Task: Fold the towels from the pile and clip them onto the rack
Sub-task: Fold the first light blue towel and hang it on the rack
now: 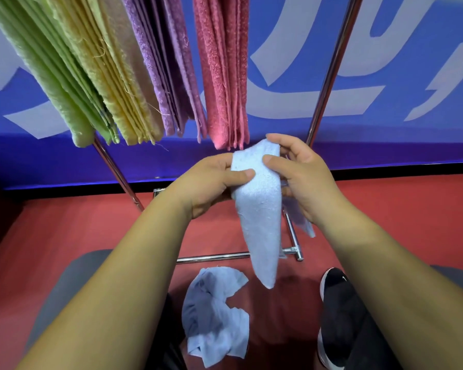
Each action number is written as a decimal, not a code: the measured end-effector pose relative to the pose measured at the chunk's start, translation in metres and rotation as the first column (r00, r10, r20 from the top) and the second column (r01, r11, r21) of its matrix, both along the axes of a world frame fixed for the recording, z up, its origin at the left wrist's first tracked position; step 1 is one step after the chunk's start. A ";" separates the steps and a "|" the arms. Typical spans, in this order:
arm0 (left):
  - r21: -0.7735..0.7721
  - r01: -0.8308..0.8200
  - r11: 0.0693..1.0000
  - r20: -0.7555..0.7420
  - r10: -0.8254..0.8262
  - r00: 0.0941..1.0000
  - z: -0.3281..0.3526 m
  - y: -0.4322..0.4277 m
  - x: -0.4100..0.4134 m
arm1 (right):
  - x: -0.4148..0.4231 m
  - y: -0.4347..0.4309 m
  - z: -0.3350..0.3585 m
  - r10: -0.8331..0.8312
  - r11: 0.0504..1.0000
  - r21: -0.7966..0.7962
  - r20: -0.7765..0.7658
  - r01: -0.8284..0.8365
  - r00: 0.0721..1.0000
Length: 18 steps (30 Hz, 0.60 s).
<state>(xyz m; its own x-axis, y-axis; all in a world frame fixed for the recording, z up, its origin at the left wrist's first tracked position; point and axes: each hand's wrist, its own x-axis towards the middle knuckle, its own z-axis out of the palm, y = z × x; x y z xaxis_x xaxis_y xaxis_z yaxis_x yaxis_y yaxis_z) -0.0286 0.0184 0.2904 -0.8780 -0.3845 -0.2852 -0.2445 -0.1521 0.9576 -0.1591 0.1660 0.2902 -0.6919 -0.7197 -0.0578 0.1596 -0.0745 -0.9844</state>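
1. Between the two hands at mid-scene, I see the light blue towel (259,214) hanging in a narrow strip, tip down.
2. The left hand (211,182) pinches its left edge; the right hand (302,177) has its fingers (275,161) curled round the top right.
3. Near me, the pile (217,316) of blue towels lies on the red floor (78,231), left of a black shoe (334,316).
4. Farther off, green towels (51,76), yellow towels (118,84), purple towels (166,70) and pink towels (222,76) hang between the poles of the rack (329,76).
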 end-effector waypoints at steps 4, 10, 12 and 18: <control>-0.013 -0.096 0.995 -0.045 0.095 0.994 0.005 0.004 -0.003 | 0.000 0.000 0.001 0.004 0.999 -0.048 0.022 -0.003 1.000; -0.775 -0.392 0.496 -0.134 0.477 0.869 0.007 0.034 0.002 | 0.004 -0.004 -0.003 -0.030 0.997 -0.071 0.028 0.032 0.999; -0.778 -0.381 0.499 -0.149 0.443 0.884 0.012 0.051 0.008 | 0.006 -0.006 -0.003 -0.036 0.996 -0.080 0.030 0.039 0.999; -0.659 -0.221 0.719 0.033 0.321 0.947 0.001 0.071 0.010 | 0.009 -0.011 0.000 -0.073 0.995 -0.068 0.035 0.075 0.997</control>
